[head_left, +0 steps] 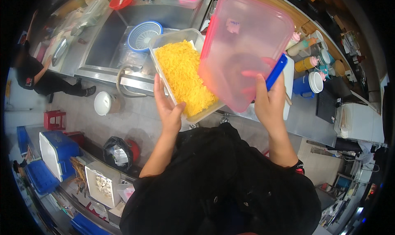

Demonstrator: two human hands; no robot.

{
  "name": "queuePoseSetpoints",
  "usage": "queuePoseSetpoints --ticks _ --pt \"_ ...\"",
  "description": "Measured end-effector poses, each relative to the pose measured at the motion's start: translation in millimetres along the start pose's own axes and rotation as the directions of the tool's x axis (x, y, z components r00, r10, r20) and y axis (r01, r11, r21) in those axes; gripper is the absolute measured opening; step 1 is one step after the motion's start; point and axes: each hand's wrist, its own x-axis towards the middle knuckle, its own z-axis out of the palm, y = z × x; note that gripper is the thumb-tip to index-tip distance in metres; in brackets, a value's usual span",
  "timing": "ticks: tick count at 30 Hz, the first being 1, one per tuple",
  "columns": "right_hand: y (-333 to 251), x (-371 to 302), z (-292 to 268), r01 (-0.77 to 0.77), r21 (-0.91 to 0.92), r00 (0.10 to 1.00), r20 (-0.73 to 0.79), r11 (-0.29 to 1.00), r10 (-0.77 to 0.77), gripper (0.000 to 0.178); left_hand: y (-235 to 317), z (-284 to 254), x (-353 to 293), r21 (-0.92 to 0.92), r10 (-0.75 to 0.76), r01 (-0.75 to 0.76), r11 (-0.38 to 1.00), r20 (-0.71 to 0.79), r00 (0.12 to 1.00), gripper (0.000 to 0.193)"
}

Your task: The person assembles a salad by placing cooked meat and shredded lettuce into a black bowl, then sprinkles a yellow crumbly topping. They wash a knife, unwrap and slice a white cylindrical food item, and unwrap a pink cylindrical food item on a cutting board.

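Head view is showing us gripping with both hands. Our right hand [269,101] is pinching a translucent pink lid [242,50] at its lower edge, fingers showing through the plastic, and the same hand is also clamping a blue handle [276,72] whose working end we cannot make out. Our left hand [166,107] is lying open-palmed against the near left corner of a clear rectangular tub [175,37], steadying it rather than closing round it. The tub is sitting at the counter edge just beside the steel sink [103,50], and the lid is tilting above its right side.

We are judging the lid light, thin and flexible, likely slick, so the rim is the sensible hold. The tub, packed nearly full of bright yellow shredded food [183,76], is probably heavier and better carried by both short ends.
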Motion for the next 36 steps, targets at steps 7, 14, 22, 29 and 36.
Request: queuePoseSetpoints --ticks 7,14,22,29,36 --pt "70.9 7.1 22.9 -0.277 0.248 0.961 0.047 0.928 0.274 0.039 -8.1 9.3 4.6 -0.023 -0.062 0.064 0.998 0.082 0.995 0.103" --pt "88.0 3.3 5.0 -0.478 0.490 0.852 0.058 0.729 0.520 0.043 -23.6 13.2 12.8 -0.004 -0.129 0.131 0.991 0.149 0.980 0.104" --pt "107.2 3.8 -25.6 -0.414 0.604 0.841 -0.032 0.681 0.539 0.042 -47.8 6.5 29.2 0.132 -0.187 0.169 0.977 0.138 0.973 0.102" --pt "117.0 6.3 -91.6 -0.288 0.593 0.832 -0.235 0.752 0.503 0.043 -62.9 2.1 39.5 0.138 -0.239 0.226 0.964 0.092 0.967 0.101" --pt "148.3 -4.1 -152.7 -0.322 0.406 0.740 -0.456 0.855 0.495 0.043 -68.2 -13.2 38.0 0.085 -0.233 0.229 0.970 0.042 0.972 0.099"
